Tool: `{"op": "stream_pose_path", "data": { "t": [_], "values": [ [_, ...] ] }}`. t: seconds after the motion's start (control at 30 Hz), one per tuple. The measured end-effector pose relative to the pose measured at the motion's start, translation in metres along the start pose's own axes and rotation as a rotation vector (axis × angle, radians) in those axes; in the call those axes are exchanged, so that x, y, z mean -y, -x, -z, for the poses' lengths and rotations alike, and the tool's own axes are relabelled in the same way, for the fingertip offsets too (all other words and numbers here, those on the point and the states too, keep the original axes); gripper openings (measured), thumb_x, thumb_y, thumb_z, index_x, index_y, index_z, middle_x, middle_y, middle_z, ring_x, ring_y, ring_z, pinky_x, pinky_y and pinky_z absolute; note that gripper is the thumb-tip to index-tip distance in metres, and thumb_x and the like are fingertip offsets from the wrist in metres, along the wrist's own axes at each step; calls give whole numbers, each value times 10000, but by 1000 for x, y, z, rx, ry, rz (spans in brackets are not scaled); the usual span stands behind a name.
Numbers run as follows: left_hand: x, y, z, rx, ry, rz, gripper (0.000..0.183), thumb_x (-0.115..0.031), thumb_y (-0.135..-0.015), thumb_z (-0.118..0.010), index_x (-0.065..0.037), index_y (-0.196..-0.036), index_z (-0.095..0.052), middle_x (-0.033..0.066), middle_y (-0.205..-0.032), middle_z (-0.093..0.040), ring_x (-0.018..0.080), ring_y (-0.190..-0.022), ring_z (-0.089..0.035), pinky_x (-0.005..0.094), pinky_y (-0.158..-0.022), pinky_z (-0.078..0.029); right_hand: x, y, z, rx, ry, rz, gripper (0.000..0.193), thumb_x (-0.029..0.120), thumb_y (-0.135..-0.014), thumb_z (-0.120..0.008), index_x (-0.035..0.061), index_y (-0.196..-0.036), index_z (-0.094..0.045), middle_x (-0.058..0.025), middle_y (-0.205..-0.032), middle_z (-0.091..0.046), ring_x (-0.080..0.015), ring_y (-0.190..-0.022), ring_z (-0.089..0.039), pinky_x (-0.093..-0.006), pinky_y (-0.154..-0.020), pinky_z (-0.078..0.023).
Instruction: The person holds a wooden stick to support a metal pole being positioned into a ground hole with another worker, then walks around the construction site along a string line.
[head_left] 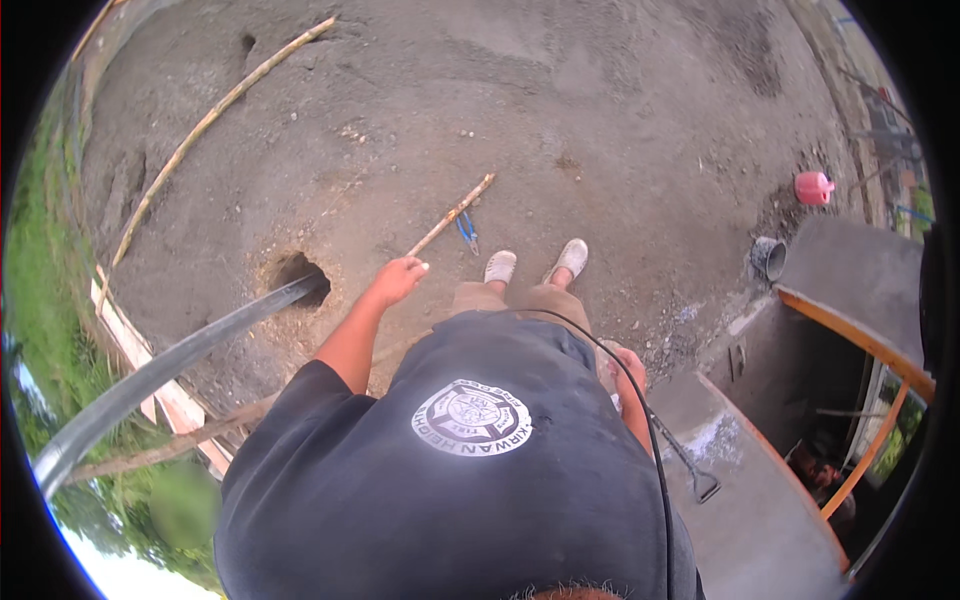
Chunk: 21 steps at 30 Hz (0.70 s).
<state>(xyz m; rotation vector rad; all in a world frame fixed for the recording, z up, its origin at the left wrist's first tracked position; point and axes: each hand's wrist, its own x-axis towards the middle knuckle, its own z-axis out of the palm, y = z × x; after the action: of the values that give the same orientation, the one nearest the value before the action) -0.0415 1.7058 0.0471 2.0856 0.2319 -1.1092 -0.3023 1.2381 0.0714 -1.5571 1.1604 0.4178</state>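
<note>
My left hand [398, 281] reaches out past my left side with its fingers curled. A thin peeled stick [455, 212] has its near end right at those fingers; whether they grip it I cannot tell. Blue-handled pliers [467, 232] lie on the dirt beside the stick. Close to my right hip, my right hand [630, 372] is bent inward with curled fingers, partly hidden by my dark shirt. Something pale shows under it, too small to name. A metal shaft with a D-shaped handle [705, 486] extends from near that forearm over a concrete slab.
A hole [305, 280] with a long metal post [190, 350] slanting from it is to the left. A curved pole [205, 125] lies farther off. At right are a grey bucket [769, 258], a pink can [814, 188], a concrete slab [770, 500] and a dark opening [800, 370].
</note>
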Motion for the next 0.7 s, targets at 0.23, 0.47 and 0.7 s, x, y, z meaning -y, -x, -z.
{"op": "stream_pose_path", "data": {
  "t": [0.23,0.47,0.7],
  "values": [
    [-16,26,-36,-278,-33,77,383,-352,-823,-532,-1,-961,-604,160,-916,-622,280,-866,-592,377,-788,-444,132,-140,54,103,175,99,235,6,-782,-511,-23,-1009,-564,-60,-782,-590,-118,-673,-557,-223,-572,-440],
    [-22,111,-128,-257,53,417,405,-397,-804,-542,-30,-956,-622,210,-1007,-595,349,-972,-551,401,-845,-423,272,-262,117,373,740,86,269,46,-806,-486,2,-1066,-533,-61,-824,-575,-149,-695,-563,-264,-581,-458],
    [-51,121,-217,-193,231,541,388,-400,-798,-550,-49,-931,-647,193,-1003,-604,345,-963,-558,408,-844,-426,448,-294,32,280,733,212,306,49,-794,-487,28,-1097,-527,-65,-833,-581,-150,-682,-558,-249,-518,-423]
  ]
}}
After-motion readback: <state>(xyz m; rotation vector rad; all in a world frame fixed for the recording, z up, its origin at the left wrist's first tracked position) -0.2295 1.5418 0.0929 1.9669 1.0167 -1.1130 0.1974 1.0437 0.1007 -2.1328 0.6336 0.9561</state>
